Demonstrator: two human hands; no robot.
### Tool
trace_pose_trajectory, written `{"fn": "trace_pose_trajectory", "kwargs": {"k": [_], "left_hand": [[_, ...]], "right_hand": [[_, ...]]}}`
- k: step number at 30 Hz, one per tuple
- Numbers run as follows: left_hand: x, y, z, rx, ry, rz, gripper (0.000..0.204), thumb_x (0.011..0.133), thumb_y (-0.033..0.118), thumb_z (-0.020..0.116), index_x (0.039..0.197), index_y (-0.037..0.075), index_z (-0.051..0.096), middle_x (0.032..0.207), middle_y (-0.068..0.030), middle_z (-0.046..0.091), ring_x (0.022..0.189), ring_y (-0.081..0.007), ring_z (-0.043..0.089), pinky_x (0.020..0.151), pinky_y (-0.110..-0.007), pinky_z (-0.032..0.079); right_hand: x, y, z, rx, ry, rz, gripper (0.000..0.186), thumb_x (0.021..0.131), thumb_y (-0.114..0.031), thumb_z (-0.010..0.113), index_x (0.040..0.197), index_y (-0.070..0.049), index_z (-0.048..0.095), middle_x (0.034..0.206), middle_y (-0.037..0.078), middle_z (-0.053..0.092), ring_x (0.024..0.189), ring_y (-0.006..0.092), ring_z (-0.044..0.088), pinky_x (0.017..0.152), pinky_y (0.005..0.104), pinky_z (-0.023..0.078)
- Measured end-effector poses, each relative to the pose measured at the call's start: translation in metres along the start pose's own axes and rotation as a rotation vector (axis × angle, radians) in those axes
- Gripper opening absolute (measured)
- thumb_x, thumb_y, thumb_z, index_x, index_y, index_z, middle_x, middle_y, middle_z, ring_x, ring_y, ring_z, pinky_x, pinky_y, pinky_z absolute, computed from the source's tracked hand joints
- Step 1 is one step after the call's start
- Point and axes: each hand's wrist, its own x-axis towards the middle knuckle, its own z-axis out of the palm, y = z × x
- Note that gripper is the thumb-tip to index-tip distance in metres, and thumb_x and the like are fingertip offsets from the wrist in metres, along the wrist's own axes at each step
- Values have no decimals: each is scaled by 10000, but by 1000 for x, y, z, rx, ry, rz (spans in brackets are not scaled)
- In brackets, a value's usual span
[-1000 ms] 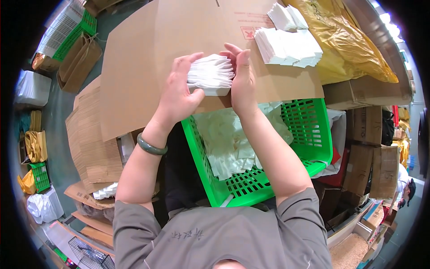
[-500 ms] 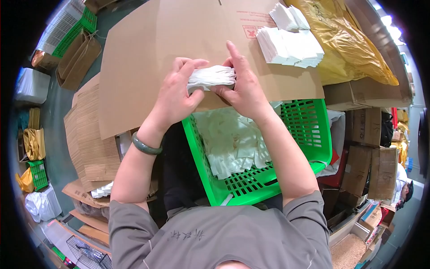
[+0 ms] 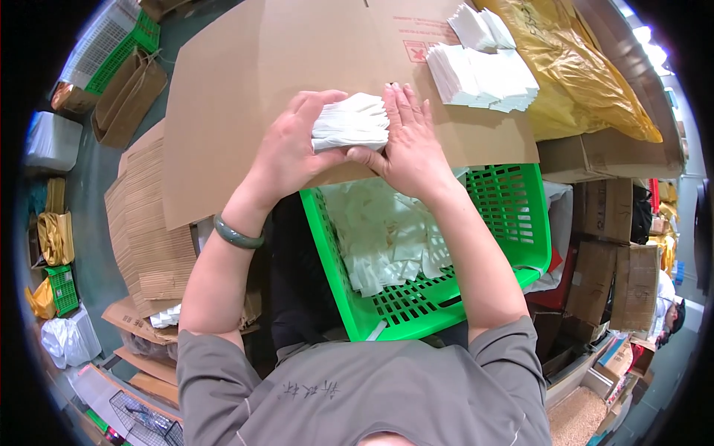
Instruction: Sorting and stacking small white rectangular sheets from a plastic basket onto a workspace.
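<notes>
My left hand (image 3: 294, 141) grips the left end of a stack of folded white sheets (image 3: 349, 119), fingers bent round it on a large flat cardboard sheet (image 3: 245, 82). My right hand (image 3: 405, 141) holds the stack's right side, fingers straightened alongside it and thumb at its near edge. More white stacks (image 3: 480, 78) lie at the back right of the cardboard. Below the cardboard's front edge, a green basket (image 3: 323, 260) holds loose white pieces (image 3: 379, 238), partly hidden by my right forearm.
A yellow plastic bag (image 3: 573, 74) lies at the right over cardboard boxes. Corrugated sheets (image 3: 149, 215) are piled at the left. More boxes (image 3: 632, 282), bags and crates (image 3: 63, 290) surround me on the floor. A person (image 3: 666, 312) is partly visible at the far right.
My right fingers, raised with the index up half a second ago, now lie straighter and lower along the stack's side. The stack's near face has tilted and shifted slightly as both hands adjusted.
</notes>
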Motion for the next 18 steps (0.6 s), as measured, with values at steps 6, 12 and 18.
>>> {"fn": "trace_pose_trajectory", "kwargs": {"k": [6, 12, 18], "left_hand": [[-1, -4, -3, -43, -50, -28, 512, 708, 133, 745, 1174, 62, 544, 1113, -130, 580, 1010, -317, 592, 868, -377, 481], [0, -5, -4, -51, -71, -44, 423, 738, 91, 713, 1134, 53, 569, 1064, -112, 598, 947, -292, 605, 813, -364, 490], [-7, 1, -6, -197, -84, -126, 318, 783, 59, 686, 1087, 38, 594, 949, -70, 624, 888, -182, 619, 785, -299, 488]], "right_hand": [[6, 4, -15, 220, 26, -66, 1025, 749, -460, 736, 1458, 13, 167, 1459, 242, 279, 1387, 362, 244, 1134, 464, 229], [16, 13, -23, 652, -27, -70, 565, 739, -42, 755, 1252, -78, 520, 1118, 86, 569, 993, 173, 575, 781, 297, 513], [-6, 2, -37, 695, -98, 54, 206, 754, -45, 747, 915, -4, 624, 873, 10, 599, 685, 63, 540, 614, 240, 450]]}}
